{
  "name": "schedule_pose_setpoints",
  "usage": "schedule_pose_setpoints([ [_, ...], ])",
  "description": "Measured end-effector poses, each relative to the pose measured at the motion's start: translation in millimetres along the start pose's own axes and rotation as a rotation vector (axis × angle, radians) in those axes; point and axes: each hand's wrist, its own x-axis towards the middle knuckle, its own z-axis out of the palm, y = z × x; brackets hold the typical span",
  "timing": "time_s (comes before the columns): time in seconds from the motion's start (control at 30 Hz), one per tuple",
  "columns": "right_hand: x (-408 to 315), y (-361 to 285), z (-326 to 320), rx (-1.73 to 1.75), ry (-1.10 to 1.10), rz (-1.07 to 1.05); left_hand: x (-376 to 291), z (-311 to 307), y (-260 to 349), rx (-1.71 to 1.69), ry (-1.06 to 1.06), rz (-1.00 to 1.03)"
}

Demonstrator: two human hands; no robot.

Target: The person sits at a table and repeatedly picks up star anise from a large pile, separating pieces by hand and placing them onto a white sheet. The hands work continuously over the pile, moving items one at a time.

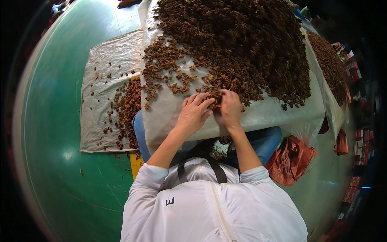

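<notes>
A large dark heap of dried star anise (242,39) covers most of a table draped in translucent plastic sheeting (287,118). Looser star anise pods (164,60) lie scattered at the heap's left side. My left hand (193,112) is at the near edge of the heap, palm down with fingers spread over some pods; whether a pod is between its fingertips cannot be told. Close beside it on the right, my right hand (231,107) has its fingers curled down among the pods, slightly blurred, and its fingertips are partly hidden. Pods lie between the two hands.
Left of the table, a pale sheet (112,45) on the green floor bears a reddish-brown pile (131,112) and scattered pieces. A red plastic bag (291,160) lies at the lower right. Another heap (328,66) rests on sheeting at the far right.
</notes>
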Motion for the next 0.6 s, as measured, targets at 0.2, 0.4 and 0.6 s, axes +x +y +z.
schedule_pose_setpoints([
  [0.2, 23.9, -16.7, 7.0, 0.204, 0.085, -0.061, -4.4, -22.5, -43.9, 0.200, 0.097, -0.103],
  [0.4, 6.0, -24.2, -88.2, 0.647, -0.759, 0.033, -16.6, -44.4, -55.6, -0.052, 0.270, -0.235],
  [0.6, 18.1, -32.1, -50.3, 0.440, -0.435, -0.012, -3.8, -19.5, -36.1, 0.062, 0.003, -0.095],
])
